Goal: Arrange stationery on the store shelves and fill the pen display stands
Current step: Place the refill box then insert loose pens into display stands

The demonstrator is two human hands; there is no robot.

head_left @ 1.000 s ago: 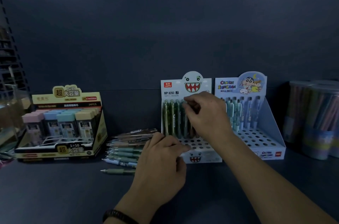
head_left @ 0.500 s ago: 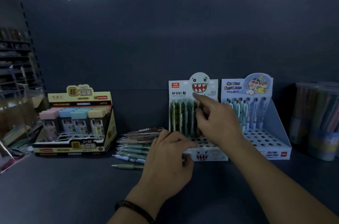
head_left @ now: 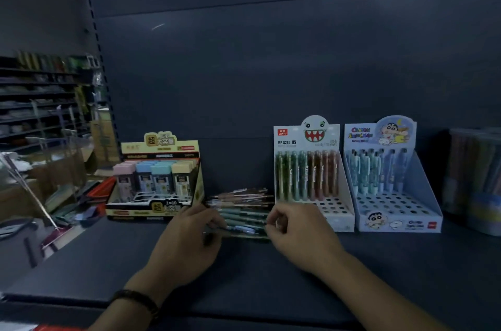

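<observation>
A heap of loose pens (head_left: 244, 208) lies on the dark shelf (head_left: 406, 263) between a yellow box and two stands. My left hand (head_left: 187, 246) reaches into the heap's left end, fingers curled at the pens. My right hand (head_left: 295, 235) is at the heap's right end, fingers curled; whether it holds a pen is unclear. The white monster-face pen stand (head_left: 339, 214) holds a back row of green and brown pens (head_left: 306, 176). To its right, the blue cartoon pen stand (head_left: 423, 195) holds several blue pens (head_left: 376, 170).
A yellow display box of pastel-capped lead cases (head_left: 157, 178) stands left of the heap. Clear tubs of pens (head_left: 474, 181) stand at the far right. The shelf's left edge drops to an aisle with boxes and racks (head_left: 40, 113).
My right hand left the white stand's pen row and came down to the loose heap. My left hand moved left into the heap. The view swung left.
</observation>
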